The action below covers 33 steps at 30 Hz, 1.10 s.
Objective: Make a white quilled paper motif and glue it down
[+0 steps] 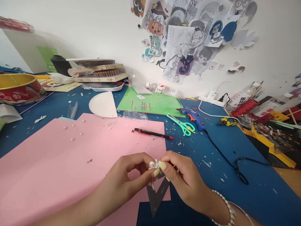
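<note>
1. Over the pink sheet [70,163], left hand [128,175] and right hand [182,179] both pinch a small white piece [153,164]; loosened fingertips could drop it
2. Grey set square [158,194] below might snag it

small white beaded piece [154,164], pinched between fingertips of both hands, above pink sheet [70,157]
</note>
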Tool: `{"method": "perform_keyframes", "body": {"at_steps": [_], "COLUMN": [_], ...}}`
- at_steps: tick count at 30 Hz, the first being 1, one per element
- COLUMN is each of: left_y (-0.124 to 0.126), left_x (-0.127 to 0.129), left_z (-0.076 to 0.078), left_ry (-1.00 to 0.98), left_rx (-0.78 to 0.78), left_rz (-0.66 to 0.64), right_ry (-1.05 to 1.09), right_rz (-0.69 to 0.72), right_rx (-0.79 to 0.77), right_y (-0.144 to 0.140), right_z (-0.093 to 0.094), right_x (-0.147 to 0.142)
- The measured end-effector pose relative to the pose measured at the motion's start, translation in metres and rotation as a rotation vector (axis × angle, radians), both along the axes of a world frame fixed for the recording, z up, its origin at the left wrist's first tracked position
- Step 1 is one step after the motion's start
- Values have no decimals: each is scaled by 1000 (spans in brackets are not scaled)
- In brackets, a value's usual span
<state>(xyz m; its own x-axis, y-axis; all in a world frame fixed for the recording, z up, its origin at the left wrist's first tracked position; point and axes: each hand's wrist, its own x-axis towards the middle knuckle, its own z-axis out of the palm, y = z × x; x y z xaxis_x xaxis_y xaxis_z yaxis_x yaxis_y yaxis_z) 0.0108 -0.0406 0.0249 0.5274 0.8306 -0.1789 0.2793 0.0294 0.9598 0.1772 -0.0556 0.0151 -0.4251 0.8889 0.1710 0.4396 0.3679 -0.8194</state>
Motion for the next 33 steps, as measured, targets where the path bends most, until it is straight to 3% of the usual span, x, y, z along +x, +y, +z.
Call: {"method": "perform_keyframes", "body": {"at_steps": [10, 18, 25, 33], "left_y": [-2, 0, 0, 2], "left_x": [-1, -4, -3, -2], "left_z": [-7, -7, -4, -7], "left_ry": [-129, -248, -284, -266], "left_rx": [-111, -212, -273, -303], "left_rz": [22, 32, 11, -2], "right_ry": [61, 62, 79, 49], "right_rz": [-95, -111, 66, 43], "right_rx": [157, 183, 3, -98], "right_y": [-5, 1, 5, 9], "right_z": [-8, -8, -4, 6], "right_x": [-8, -12, 0, 4]}}
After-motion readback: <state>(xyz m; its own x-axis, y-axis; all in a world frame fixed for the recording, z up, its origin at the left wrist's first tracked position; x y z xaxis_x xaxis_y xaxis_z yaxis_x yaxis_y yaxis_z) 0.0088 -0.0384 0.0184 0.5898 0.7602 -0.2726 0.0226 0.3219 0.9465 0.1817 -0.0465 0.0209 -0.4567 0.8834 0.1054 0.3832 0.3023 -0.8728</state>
